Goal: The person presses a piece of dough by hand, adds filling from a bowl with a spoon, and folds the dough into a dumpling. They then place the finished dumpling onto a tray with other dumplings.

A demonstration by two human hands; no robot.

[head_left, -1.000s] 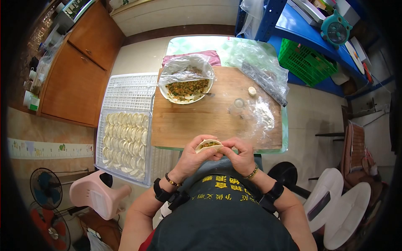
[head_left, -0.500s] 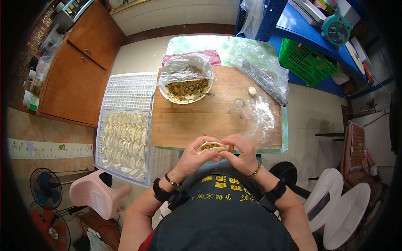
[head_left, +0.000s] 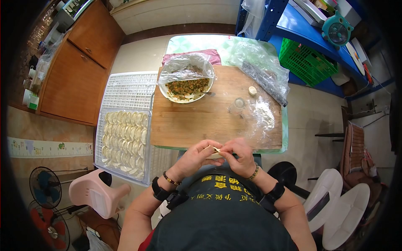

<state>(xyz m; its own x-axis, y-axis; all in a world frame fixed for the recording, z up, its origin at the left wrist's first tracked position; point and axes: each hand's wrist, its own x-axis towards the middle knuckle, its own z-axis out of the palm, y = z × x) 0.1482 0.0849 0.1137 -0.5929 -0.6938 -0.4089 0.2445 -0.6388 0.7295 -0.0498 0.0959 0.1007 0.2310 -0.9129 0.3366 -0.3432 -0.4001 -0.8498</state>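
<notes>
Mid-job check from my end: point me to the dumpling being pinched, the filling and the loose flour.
Dumpling [head_left: 215,155]: head view, on the visible part of its wrapper.
Filling [head_left: 187,88]: head view, on its uncovered middle.
Flour [head_left: 264,114]: head view, middle of the patch.

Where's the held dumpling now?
Head view, centre: the dumpling is between the left hand and right hand, by the near edge of the wooden board.

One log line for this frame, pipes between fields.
left hand: holds dumpling | right hand: pinches its edge | bowl: on board, filling inside | tray: rows of dumplings
</notes>
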